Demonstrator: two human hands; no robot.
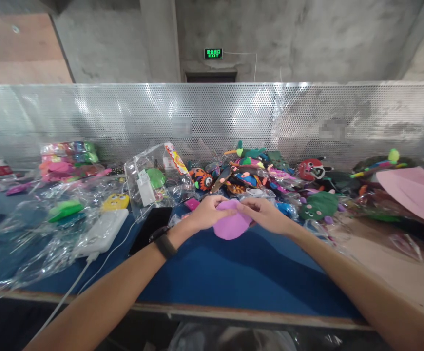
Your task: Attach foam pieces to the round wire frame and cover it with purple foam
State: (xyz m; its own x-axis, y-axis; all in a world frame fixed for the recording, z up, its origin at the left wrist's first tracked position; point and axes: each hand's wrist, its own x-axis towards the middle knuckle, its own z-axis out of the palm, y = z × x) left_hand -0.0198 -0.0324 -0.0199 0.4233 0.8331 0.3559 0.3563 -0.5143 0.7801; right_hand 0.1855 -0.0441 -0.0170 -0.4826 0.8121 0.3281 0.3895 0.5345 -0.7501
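Both of my hands meet over a flattened lump of purple clay (230,226) above the blue mat (226,273). My left hand (206,212) pinches its upper left edge, and a black watch band sits on that wrist. My right hand (265,214) grips the upper right edge, fingers curled onto the clay. Just behind the hands lies a heap of small coloured clay figures (248,175), several of them in clear wrappers.
A black phone (151,226) and a white power bank (102,231) with a cable lie to the left among clear plastic bags (149,183). Pink paper (413,195) lies at the right. A perforated metal screen (212,117) closes the back of the table.
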